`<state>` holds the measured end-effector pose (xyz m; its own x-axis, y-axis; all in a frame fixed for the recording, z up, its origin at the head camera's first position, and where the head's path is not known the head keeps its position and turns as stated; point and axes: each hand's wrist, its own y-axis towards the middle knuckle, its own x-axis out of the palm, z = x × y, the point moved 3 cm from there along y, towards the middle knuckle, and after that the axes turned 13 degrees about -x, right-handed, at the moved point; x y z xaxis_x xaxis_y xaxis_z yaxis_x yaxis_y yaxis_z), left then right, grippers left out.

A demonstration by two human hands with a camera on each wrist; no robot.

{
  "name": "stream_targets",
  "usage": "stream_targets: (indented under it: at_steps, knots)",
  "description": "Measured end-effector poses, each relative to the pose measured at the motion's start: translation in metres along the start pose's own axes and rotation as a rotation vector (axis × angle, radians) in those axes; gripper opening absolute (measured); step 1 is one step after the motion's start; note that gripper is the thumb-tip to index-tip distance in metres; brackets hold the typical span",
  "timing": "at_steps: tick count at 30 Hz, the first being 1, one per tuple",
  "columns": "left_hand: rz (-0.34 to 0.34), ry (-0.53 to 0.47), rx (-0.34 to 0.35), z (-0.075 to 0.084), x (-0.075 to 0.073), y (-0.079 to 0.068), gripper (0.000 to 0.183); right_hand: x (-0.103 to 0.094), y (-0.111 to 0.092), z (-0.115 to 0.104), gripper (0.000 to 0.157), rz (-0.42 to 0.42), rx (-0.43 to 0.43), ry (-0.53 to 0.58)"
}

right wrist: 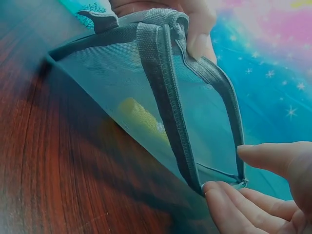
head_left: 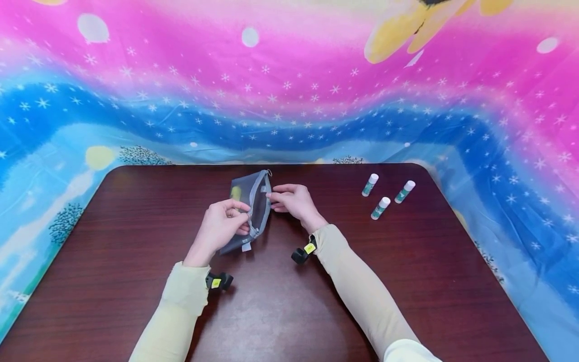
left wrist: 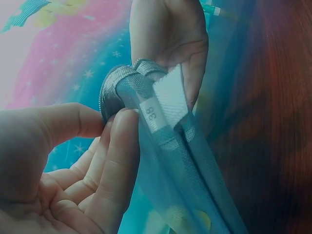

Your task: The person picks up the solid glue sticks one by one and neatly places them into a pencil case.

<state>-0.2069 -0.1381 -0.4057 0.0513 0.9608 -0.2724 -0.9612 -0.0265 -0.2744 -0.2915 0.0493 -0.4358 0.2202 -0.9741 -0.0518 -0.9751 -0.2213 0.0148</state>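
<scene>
As seen from the wearer's head, with 12 o'clock pointing away from the person, a grey mesh pouch (head_left: 238, 221) rests near 11 o'clock of the centre of the counter (head_left: 289, 311), its zippered mouth parted. The left hand (head_left: 220, 221), at 8 o'clock of the mouth, pinches the near rim between thumb and fingers. The right hand (head_left: 295, 201), at 3 o'clock, touches the opposite rim with thumb and fingertips; whether these grasp it cannot be told. Visible through the mesh is a yellow item (right wrist: 141, 117), rounded at one end. A white tag (head_left: 246, 247) projects from the pouch at about 7 o'clock of the mouth, and a pull ring (head_left: 270, 173) lies at its 12 o'clock end. Toward 3 o'clock, well apart from the pouch, are three white-capped tubes with green labels: a left tube (head_left: 370, 185), a middle tube (head_left: 380, 208), nearest the person, and a right tube (head_left: 404, 192). A snowflake-patterned cloth (head_left: 289, 100) in pink and blue borders the counter from 9 through 12 to 3 o'clock.
</scene>
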Motion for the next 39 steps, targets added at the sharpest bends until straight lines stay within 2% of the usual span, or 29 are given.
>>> stream_targets:
  at_steps: [9, 17, 27, 39]
  knots:
    - [0.000, -0.009, -0.003, 0.000, -0.001, -0.001, 0.015, -0.003, -0.005, -0.007, 0.046, -0.005, -0.035, -0.004]
    - [0.005, -0.001, 0.001, 0.001, -0.003, -0.002, 0.015, -0.005, -0.008, -0.012, 0.035, 0.021, -0.072, 0.007]
    - [0.005, 0.001, -0.007, 0.001, -0.002, -0.001, 0.016, -0.013, -0.009, -0.013, 0.039, 0.021, -0.133, 0.003]
    - [0.002, 0.017, 0.000, 0.000, -0.002, -0.001, 0.016, -0.028, -0.019, -0.022, 0.036, 0.060, -0.206, -0.021]
